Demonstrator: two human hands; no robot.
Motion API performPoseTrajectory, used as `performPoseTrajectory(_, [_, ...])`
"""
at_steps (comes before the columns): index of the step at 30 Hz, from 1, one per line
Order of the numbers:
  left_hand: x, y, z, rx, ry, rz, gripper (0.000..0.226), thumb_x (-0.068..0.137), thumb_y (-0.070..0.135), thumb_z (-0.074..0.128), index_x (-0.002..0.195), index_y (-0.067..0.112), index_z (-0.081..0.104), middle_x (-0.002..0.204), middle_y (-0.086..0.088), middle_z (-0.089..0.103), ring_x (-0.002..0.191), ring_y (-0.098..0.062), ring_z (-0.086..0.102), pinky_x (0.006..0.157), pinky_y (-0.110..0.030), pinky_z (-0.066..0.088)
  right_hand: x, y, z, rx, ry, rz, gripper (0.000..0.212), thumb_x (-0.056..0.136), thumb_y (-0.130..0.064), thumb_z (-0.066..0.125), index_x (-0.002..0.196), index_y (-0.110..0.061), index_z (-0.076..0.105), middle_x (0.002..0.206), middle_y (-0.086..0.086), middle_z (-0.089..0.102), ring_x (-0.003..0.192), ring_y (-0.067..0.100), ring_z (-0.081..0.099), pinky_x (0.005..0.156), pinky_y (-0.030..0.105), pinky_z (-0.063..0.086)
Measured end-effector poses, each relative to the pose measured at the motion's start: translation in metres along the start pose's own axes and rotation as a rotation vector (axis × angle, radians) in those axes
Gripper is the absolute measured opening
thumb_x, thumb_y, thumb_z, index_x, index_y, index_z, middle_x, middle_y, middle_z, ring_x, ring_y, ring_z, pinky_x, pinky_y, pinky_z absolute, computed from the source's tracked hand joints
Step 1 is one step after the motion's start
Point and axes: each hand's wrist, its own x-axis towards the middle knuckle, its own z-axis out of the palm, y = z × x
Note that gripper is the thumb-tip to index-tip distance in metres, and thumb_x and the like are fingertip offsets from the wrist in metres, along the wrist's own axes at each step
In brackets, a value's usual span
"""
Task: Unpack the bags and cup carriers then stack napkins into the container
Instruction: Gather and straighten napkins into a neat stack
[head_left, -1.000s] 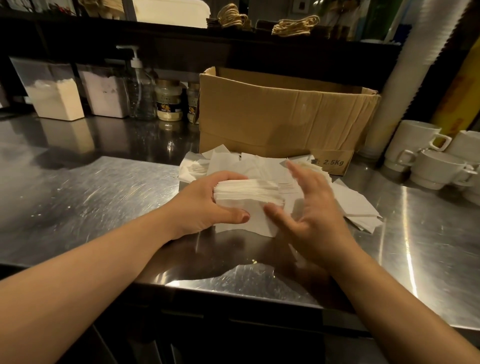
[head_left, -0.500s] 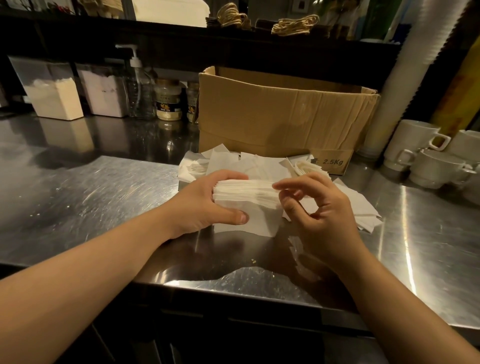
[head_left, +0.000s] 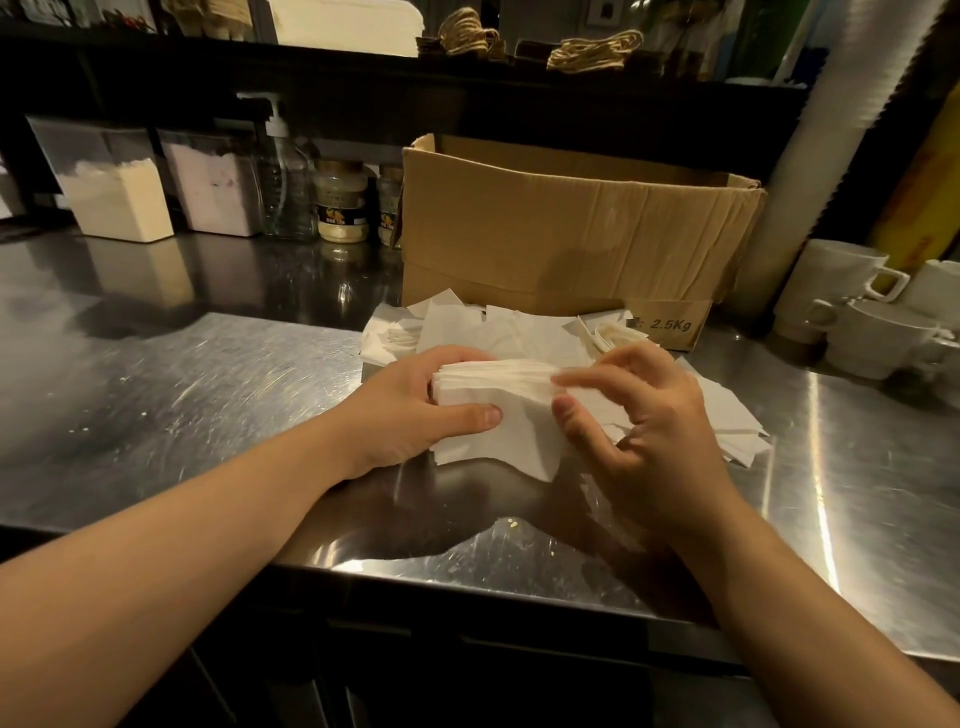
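Both hands grip the napkin stack: left hand clasps it, right hand pinches its edge; loose napkins and a cardboard box lie just behind.

hands: 2 | brown cardboard box: 1 | clear pump bottle: 1 | glass jars: 2 | clear plastic tubs: 2

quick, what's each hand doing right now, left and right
Left hand: closed, gripping the napkin stack at its left end.
Right hand: closed, fingers pinching the stack's right end.
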Motion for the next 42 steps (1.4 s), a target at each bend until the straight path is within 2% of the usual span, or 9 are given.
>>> performPoseTrajectory(6, [0.0, 0.003, 0.001, 0.006, -0.031, -0.009, 0.06, 0.072, 0.036, 0.089, 0.126, 0.038, 0.062, 0.114, 0.01, 0.072, 0.11, -0.011, 0.068, 0.094, -0.036, 0.06, -0.001, 0.002, 0.003, -0.069, 0.003, -0.065, 0.029, 0.09, -0.05, 0.06, 0.114, -0.039, 0.074, 0.118, -0.002, 0.056, 0.108, 0.02, 0.052, 0.081, 0.056, 0.053])
performPoseTrajectory(11, [-0.003, 0.005, 0.001, 0.011, -0.066, 0.033, 0.061, 0.071, 0.038, 0.087, 0.126, 0.037, 0.061, 0.114, 0.012, 0.072, 0.109, -0.009, 0.068, 0.092, -0.031, 0.059, 0.001, -0.008, -0.001, -0.003, -0.217, 0.047, 0.057, 0.091, -0.052, 0.063, 0.144, -0.053, 0.042, 0.147, -0.016, 0.038, 0.137, 0.014, 0.035, 0.113, 0.05, 0.039])
performPoseTrajectory(15, [-0.004, 0.006, 0.0, 0.071, -0.075, 0.048, 0.072, 0.075, 0.024, 0.091, 0.133, 0.045, 0.053, 0.119, 0.02, 0.063, 0.109, 0.003, 0.061, 0.085, -0.015, 0.055, 0.003, -0.02, 0.005, -0.214, -0.271, -0.121, 0.058, 0.098, -0.054, 0.051, 0.151, -0.052, 0.03, 0.16, -0.009, 0.027, 0.146, 0.019, 0.02, 0.118, 0.051, 0.021])
performPoseTrajectory(19, [-0.006, 0.006, 0.001, 0.072, -0.078, 0.08, 0.074, 0.073, 0.021, 0.093, 0.134, 0.042, 0.055, 0.121, 0.017, 0.065, 0.111, -0.004, 0.064, 0.091, -0.025, 0.056, 0.001, -0.025, 0.013, -0.32, -0.25, -0.349, 0.052, 0.097, -0.047, 0.05, 0.148, -0.045, 0.041, 0.161, -0.001, 0.033, 0.149, 0.025, 0.024, 0.116, 0.055, 0.018])
performPoseTrajectory(24, [-0.008, 0.008, 0.0, 0.085, -0.08, 0.096, 0.052, 0.078, 0.02, 0.089, 0.121, 0.036, 0.064, 0.107, 0.013, 0.07, 0.102, -0.007, 0.067, 0.088, -0.026, 0.058, 0.01, -0.028, 0.003, -0.112, -0.39, 0.003, 0.089, 0.086, -0.056, 0.07, 0.155, -0.054, 0.013, 0.161, -0.018, 0.02, 0.146, 0.011, 0.014, 0.123, 0.04, 0.011])
performPoseTrajectory(30, [-0.005, 0.01, 0.0, 0.107, -0.087, -0.016, 0.08, 0.072, 0.031, 0.092, 0.134, 0.046, 0.045, 0.123, 0.015, 0.057, 0.11, -0.01, 0.06, 0.086, -0.022, 0.058, 0.027, -0.028, -0.008, 0.016, -0.514, 0.121, 0.056, 0.084, -0.039, 0.079, 0.134, -0.035, 0.054, 0.127, -0.015, 0.052, 0.113, 0.003, 0.046, 0.105, 0.035, 0.045])
performPoseTrajectory(35, [-0.003, 0.009, 0.001, 0.095, -0.085, -0.001, 0.075, 0.07, 0.026, 0.094, 0.129, 0.045, 0.053, 0.116, 0.018, 0.067, 0.108, -0.002, 0.064, 0.094, -0.027, 0.055, 0.026, -0.048, -0.008, -0.387, -0.517, -0.173, 0.064, 0.101, -0.061, 0.036, 0.157, -0.047, 0.009, 0.166, -0.016, 0.012, 0.149, 0.009, 0.002, 0.12, 0.035, -0.008])
performPoseTrajectory(38, [-0.005, 0.011, 0.001, 0.105, -0.075, 0.004, 0.065, 0.074, 0.023, 0.091, 0.122, 0.047, 0.055, 0.114, 0.021, 0.067, 0.106, 0.006, 0.062, 0.092, -0.021, 0.05, 0.022, -0.064, 0.001, -0.474, -0.556, -0.279, 0.064, 0.097, -0.062, 0.009, 0.159, -0.044, 0.014, 0.17, -0.012, 0.006, 0.156, 0.015, -0.009, 0.121, 0.05, -0.017])
performPoseTrajectory(42, [-0.004, 0.009, 0.002, 0.137, -0.058, 0.021, 0.057, 0.079, 0.023, 0.088, 0.122, 0.045, 0.058, 0.115, 0.018, 0.069, 0.108, -0.003, 0.064, 0.098, -0.031, 0.054, 0.023, -0.065, 0.005, -0.475, -0.556, -0.27, 0.064, 0.099, -0.063, 0.012, 0.159, -0.044, 0.01, 0.17, -0.014, 0.004, 0.157, 0.013, -0.006, 0.121, 0.05, -0.018])
